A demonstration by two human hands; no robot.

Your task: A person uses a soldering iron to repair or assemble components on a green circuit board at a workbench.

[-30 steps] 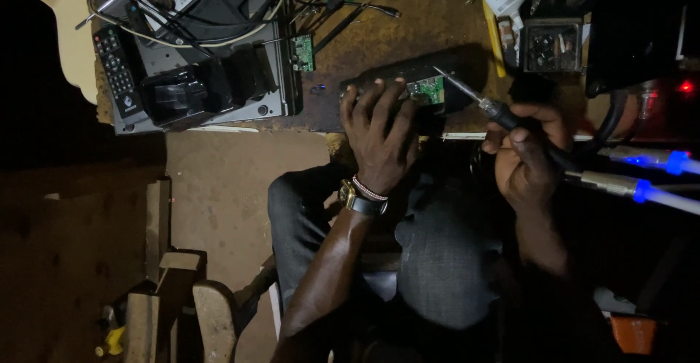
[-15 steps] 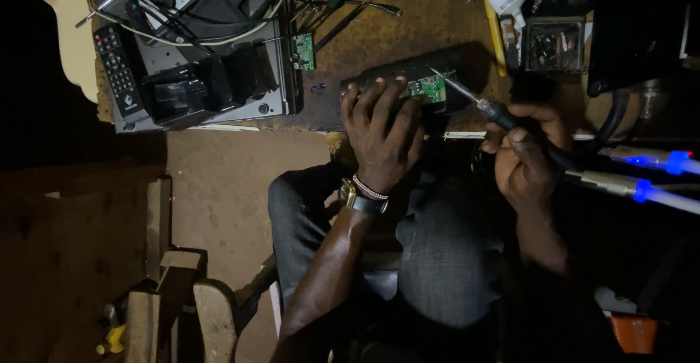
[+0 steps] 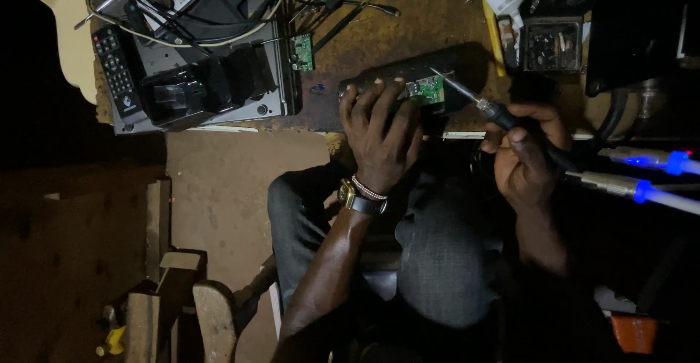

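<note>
On the dim, cluttered desk [image 3: 408,35], near its front edge, a dark casing [image 3: 397,79] shows a small green circuit board [image 3: 426,90]. The left hand [image 3: 379,133] presses on it; the right hand [image 3: 529,151] grips a soldering iron [image 3: 474,100], tip at the board.

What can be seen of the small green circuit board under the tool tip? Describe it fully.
The green circuit board sits bare in an opened dark, oblong casing lying on the worn brown bench top. Pale components dot it. The left hand steadies the casing beside it; the thin metal tip of the tool in the right hand meets its upper right edge.
</note>
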